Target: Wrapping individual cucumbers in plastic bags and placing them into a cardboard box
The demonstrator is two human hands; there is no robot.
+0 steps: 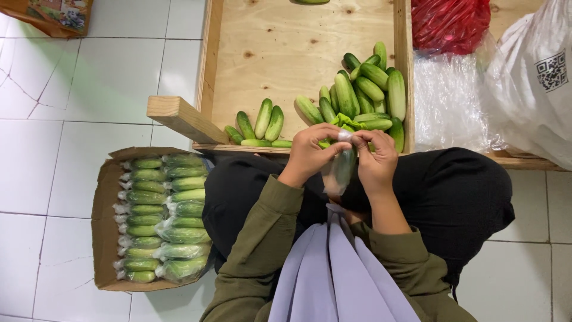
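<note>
From the head view we look down at our two hands. Our left hand (310, 154) and right hand (376, 160) are close together, and both pinch the top of a clear bag (339, 173). A cucumber (344, 166) hangs inside it, over our lap. The twisted bag top (344, 135) sits between our fingertips.

To do this well, we think we should keep the twist tight and hold the bag straight up and down, so the cucumber does not slip.

In front of us is a wooden tray (268, 53) with a pile of loose cucumbers (363, 95) on its right side and a few more (259, 122) near the front edge. On the floor to our left is a box (104, 220) packed with bagged cucumbers (161, 217) in rows. To the right we see plastic bags (453, 101) and a red bag (450, 24).
</note>
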